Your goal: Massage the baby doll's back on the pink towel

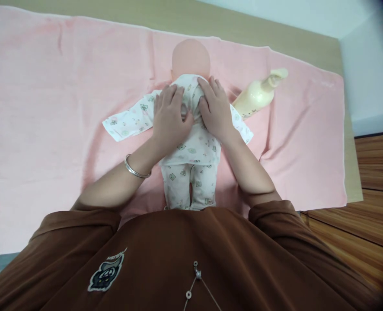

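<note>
A baby doll [190, 58] lies on a pink towel [49, 108], its head pointing away from me, dressed in a white printed suit [191, 151]. My left hand [168, 114] rests flat on the doll's upper body at the left, fingers stretched toward the collar. On the right side of the doll's upper body lies my right hand [215, 108], fingers stretched out and pressing the cloth. The thumbs nearly meet at the middle of the suit. Neither hand holds anything.
A cream pump bottle [259, 97] lies tilted on the towel just right of the doll's shoulder. The towel covers a wooden table [243, 30]; wood floor [379, 181] shows at the right. A silver bangle [135, 170] is on my left wrist.
</note>
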`<state>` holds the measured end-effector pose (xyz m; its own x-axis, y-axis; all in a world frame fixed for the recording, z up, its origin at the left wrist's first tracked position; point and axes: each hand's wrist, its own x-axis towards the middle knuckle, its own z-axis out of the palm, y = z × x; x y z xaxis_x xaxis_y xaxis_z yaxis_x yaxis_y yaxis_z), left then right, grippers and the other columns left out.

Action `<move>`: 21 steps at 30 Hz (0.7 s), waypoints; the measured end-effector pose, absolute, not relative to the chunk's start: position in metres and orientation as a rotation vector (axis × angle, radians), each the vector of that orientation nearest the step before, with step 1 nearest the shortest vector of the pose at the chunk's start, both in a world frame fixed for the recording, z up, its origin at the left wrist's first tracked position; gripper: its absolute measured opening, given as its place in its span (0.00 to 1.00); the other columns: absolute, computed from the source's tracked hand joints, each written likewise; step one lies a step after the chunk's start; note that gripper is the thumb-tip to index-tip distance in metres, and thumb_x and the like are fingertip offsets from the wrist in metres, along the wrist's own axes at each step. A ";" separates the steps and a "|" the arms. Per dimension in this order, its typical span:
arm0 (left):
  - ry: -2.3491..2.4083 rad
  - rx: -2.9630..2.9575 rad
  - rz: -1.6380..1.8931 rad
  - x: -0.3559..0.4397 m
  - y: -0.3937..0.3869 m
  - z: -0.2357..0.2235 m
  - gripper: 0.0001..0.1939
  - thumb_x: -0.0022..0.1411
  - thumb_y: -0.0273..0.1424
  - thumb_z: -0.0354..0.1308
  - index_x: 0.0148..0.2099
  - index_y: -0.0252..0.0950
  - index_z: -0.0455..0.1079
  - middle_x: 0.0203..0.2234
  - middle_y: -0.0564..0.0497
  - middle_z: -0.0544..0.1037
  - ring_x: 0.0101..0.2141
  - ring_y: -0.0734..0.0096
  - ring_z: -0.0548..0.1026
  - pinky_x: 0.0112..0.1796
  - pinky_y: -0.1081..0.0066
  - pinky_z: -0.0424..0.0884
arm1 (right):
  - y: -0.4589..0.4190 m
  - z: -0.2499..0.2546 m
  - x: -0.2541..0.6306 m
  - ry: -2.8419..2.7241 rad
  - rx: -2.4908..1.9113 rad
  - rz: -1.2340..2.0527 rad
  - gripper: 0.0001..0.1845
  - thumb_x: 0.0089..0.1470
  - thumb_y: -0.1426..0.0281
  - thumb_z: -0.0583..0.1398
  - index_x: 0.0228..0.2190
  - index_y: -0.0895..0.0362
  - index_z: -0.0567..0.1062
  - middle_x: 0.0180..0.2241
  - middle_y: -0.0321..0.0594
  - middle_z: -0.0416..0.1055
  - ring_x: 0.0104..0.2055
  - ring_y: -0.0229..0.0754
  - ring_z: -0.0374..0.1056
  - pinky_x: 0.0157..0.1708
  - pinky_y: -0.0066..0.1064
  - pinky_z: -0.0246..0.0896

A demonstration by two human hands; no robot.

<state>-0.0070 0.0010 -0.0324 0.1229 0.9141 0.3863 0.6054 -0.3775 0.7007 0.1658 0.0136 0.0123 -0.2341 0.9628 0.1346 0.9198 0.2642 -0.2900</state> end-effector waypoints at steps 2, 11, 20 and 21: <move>1.458 2.030 1.163 -0.007 0.001 -0.032 0.26 0.61 0.41 0.65 0.61 0.46 0.67 0.63 0.46 0.68 0.67 0.42 0.58 0.69 0.44 0.51 | 0.006 0.014 0.159 -2.254 -1.789 0.212 0.29 0.71 0.71 0.48 0.70 0.60 0.57 0.73 0.48 0.51 0.76 0.55 0.45 0.74 0.52 0.45; 1.488 2.027 1.184 -0.018 0.025 -0.035 0.13 0.70 0.42 0.52 0.51 0.44 0.68 0.49 0.42 0.75 0.52 0.47 0.70 0.57 0.43 0.64 | -0.022 0.022 0.138 -2.291 -1.779 0.253 0.31 0.71 0.66 0.50 0.71 0.58 0.55 0.74 0.40 0.49 0.77 0.54 0.40 0.76 0.50 0.39; 1.417 2.052 1.168 -0.008 0.006 -0.037 0.28 0.66 0.47 0.61 0.63 0.42 0.66 0.64 0.46 0.67 0.67 0.42 0.57 0.69 0.43 0.51 | 0.009 0.017 0.156 -2.289 -1.923 0.245 0.31 0.72 0.68 0.44 0.70 0.68 0.55 0.72 0.53 0.51 0.75 0.57 0.46 0.73 0.56 0.45; 1.416 2.027 1.164 -0.011 0.011 -0.038 0.27 0.66 0.48 0.60 0.61 0.42 0.67 0.63 0.46 0.68 0.66 0.43 0.59 0.68 0.43 0.52 | 0.001 0.020 0.153 -2.316 -1.912 0.228 0.31 0.71 0.68 0.46 0.70 0.70 0.54 0.73 0.55 0.50 0.76 0.59 0.44 0.73 0.57 0.44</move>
<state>-0.0107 0.0110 -0.0378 0.1374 0.9064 0.3995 0.5677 -0.4026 0.7181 0.1530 0.0008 0.0198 -0.1890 0.9820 0.0036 0.9624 0.1860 -0.1979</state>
